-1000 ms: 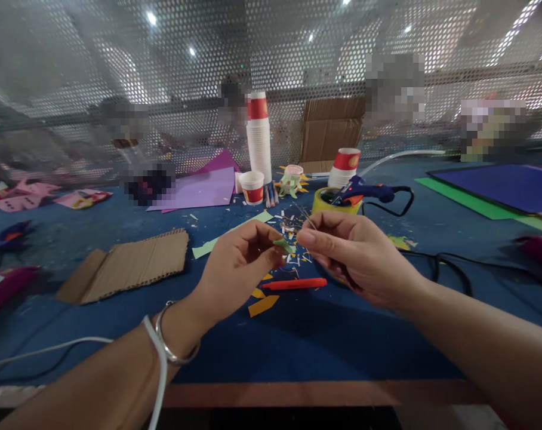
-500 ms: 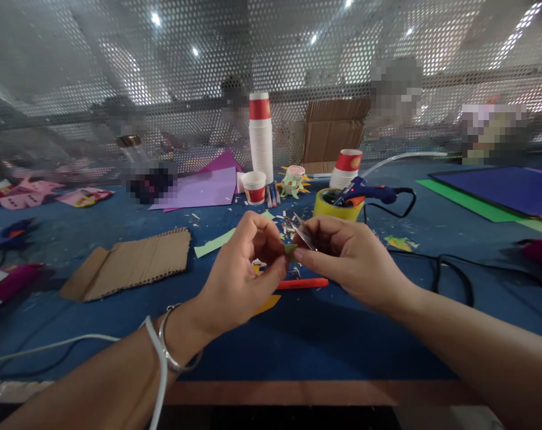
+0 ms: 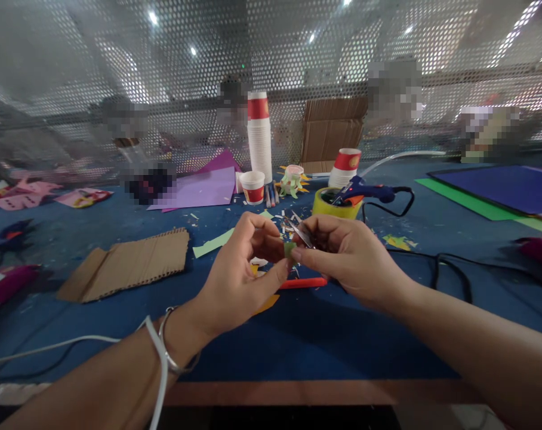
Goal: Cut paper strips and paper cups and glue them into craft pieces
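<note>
A small piece of green paper [image 3: 289, 249] is pinched between the thumb and fingers of my left hand [image 3: 248, 269]. My right hand [image 3: 349, 254] holds a pair of scissors [image 3: 303, 234], blades pointing up and away, while its thumb tip touches the paper's right side. The scissors' handles are mostly hidden in my fingers. Below both hands lies a red marker [image 3: 304, 283], with an orange paper scrap [image 3: 267, 303] near it. A green paper strip [image 3: 215, 243] lies just beyond my left hand.
Behind my hands stand a cup stack [image 3: 259, 143], a single paper cup [image 3: 253, 188] and a yellow tape roll [image 3: 336, 206] with a blue glue gun [image 3: 369, 190] on it. Cardboard [image 3: 134, 266] lies left. A black cable [image 3: 432, 258] crosses the right; a white cable [image 3: 74, 340] runs near my left wrist.
The green paper has turned between my fingers and shows a broader face now. Both hands stay in nearly the same place, and the scissors have barely shifted.
</note>
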### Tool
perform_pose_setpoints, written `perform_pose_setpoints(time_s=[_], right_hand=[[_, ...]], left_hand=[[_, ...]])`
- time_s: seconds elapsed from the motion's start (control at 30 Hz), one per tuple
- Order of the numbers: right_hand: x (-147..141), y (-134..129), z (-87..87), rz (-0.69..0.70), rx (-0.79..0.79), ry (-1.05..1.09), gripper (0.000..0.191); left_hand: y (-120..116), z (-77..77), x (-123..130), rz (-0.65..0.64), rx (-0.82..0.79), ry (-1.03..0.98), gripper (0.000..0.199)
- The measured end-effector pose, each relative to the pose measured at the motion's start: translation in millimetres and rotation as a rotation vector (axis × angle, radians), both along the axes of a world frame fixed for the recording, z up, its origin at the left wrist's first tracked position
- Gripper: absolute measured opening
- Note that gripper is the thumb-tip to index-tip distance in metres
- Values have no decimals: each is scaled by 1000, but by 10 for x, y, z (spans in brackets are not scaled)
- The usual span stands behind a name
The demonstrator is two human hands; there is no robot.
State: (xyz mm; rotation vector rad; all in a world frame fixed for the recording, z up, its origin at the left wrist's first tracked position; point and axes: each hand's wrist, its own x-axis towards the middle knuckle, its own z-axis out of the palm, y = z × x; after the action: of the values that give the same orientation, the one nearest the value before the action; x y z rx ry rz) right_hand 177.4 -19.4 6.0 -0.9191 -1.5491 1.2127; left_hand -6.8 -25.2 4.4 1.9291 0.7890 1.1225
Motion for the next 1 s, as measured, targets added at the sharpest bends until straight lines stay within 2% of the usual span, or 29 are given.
perform_pose_setpoints(time_s=[0.13,0.2,0.33,0.43,0.5,0.63,0.73,0.87,1.0], right_hand=[[-1,2,7,0,-74,88,19],[-3,1,9,5,-107,121,22],[-6,0,14,15,-159,173,27],[-4,-12,38,13,-199,192,30],[1,-24,61,22,-214,188,29],[14,-31,75,36,-197,137,26],[20,-13,49,54,-175,109,24],[19,2,19,77,-151,60,21],[16,1,27,47,-108,13,15]], left_hand=[[-14,25,-40,84,426,234,32],[-6,29,-58,148,576,359,32],[13,46,-61,242,734,440,19],[-10,75,-45,204,760,362,18],[-31,86,-37,182,623,288,17],[9,51,-40,190,70,70,3],[91,7,-38,126,-249,-149,14],[131,0,-9,34,-459,-293,14],[109,20,10,-6,-503,-319,13]])
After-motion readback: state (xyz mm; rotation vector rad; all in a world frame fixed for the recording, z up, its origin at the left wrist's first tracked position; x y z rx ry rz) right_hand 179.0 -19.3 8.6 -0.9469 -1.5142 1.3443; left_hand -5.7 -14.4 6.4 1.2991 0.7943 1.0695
